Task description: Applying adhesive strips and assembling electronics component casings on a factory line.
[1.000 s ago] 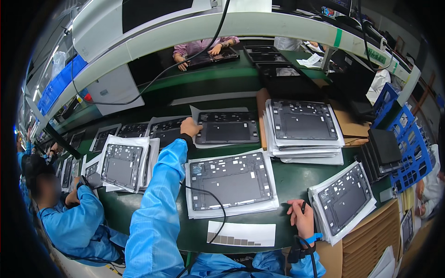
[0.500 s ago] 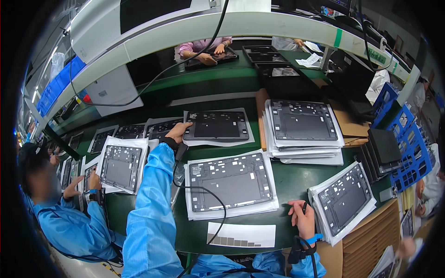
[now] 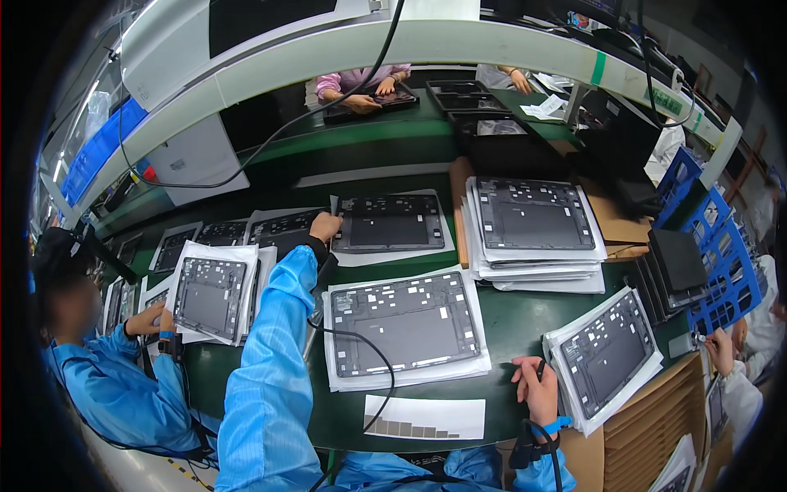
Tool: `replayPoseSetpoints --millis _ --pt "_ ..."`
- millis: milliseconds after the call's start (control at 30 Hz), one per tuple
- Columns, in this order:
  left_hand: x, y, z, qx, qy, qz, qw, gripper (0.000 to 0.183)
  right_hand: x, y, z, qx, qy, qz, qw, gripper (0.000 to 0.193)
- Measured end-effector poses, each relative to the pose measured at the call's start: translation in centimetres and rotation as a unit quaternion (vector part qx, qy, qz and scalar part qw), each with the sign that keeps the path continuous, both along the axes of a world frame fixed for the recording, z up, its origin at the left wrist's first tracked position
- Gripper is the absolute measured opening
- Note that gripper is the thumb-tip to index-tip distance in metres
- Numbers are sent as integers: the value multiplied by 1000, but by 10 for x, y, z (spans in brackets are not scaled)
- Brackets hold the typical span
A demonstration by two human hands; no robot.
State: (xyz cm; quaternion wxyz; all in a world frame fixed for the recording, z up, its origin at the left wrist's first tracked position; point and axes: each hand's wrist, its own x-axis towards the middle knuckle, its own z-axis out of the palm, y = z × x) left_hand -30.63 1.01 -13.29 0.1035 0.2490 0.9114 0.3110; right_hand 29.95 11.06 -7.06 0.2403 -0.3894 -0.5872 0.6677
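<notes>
One dark tablet shell [image 3: 389,221] at twelve o'clock has slid a little toward nine, so more white paper [image 3: 385,257] shows at three. Left hand [image 3: 326,227] pinches its edge, grip tight; right hand [image 3: 538,389] half curls at five, can't tell if empty.

My blue cloth sleeve [image 3: 270,385] shows a satin sheen over a smooth, glossy green tabletop [image 3: 518,316]. The tablet housing [image 3: 389,223] near my left hand [image 3: 326,226] looks matt, the sheet [image 3: 369,259] beneath it white paper.
</notes>
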Motion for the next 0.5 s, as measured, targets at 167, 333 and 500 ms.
replayPoseSetpoints --millis 167,333,500 --pt "18 2 12 -16 66 73 995 34 1 1 0 3 -3 13 1000 24" --pt "27 1 23 -108 158 11 981 35 7 -5 5 -13 33 -53 998 32" --pt "1 -42 72 -8 48 -63 997 43 18 -12 -7 45 111 -84 989 46"
